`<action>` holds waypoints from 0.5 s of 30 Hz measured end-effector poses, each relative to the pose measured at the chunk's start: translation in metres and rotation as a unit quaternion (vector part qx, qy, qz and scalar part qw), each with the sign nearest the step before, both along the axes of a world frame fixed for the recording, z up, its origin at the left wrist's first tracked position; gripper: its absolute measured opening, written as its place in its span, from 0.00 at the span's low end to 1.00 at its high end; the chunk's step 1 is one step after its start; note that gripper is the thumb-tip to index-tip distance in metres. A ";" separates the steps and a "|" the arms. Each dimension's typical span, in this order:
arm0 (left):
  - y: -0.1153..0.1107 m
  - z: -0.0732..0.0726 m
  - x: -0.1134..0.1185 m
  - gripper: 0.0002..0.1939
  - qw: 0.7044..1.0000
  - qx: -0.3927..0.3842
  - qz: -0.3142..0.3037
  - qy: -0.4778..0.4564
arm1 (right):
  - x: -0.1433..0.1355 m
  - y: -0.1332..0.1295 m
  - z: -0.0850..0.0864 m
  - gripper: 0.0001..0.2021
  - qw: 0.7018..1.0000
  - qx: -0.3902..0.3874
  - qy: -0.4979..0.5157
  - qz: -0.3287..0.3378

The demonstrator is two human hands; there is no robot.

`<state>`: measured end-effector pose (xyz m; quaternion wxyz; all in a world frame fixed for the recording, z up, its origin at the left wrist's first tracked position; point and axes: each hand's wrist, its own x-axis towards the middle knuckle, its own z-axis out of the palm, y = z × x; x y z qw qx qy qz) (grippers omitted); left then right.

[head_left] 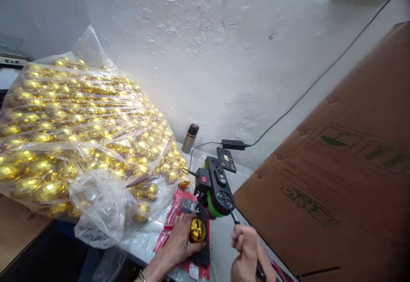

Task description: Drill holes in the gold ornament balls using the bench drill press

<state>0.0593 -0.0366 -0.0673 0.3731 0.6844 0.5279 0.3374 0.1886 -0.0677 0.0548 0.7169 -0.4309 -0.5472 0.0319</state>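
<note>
A shiny gold faceted ball (197,230) is held in my left hand (183,236), with fingers and thumb curled round its side. It rests over a dark flat plate (201,257) under a black and green machine (221,188) with round vents and a red switch. My right hand (247,248) is closed round a lever (235,217) on the machine's near right side; the lever's black end shows below the fist. Part of the ball's left side is hidden by my fingers. Red plastic wrap (166,230) lies under the plate.
A big clear bag (86,115) of gold balls fills the left. Behind the machine are a spray can (190,138), a black phone-like slab (226,160) and a power adapter (233,145) with its cable. One small ball (184,184) lies beside it. A cardboard box (339,162) leans at right.
</note>
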 end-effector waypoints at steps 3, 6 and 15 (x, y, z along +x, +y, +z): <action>-0.021 -0.004 -0.020 0.38 0.998 0.038 -0.039 0.010 | -0.005 -0.002 0.036 0.25 0.999 -0.031 0.020 0.008; -0.032 -0.001 -0.052 0.37 0.992 0.088 -0.081 0.029 | -0.010 -0.003 0.040 0.25 1.000 -0.020 0.010 0.010; 0.067 0.029 -0.129 0.26 0.954 0.139 0.073 0.255 | -0.003 -0.010 0.019 0.19 0.997 0.008 -0.064 0.034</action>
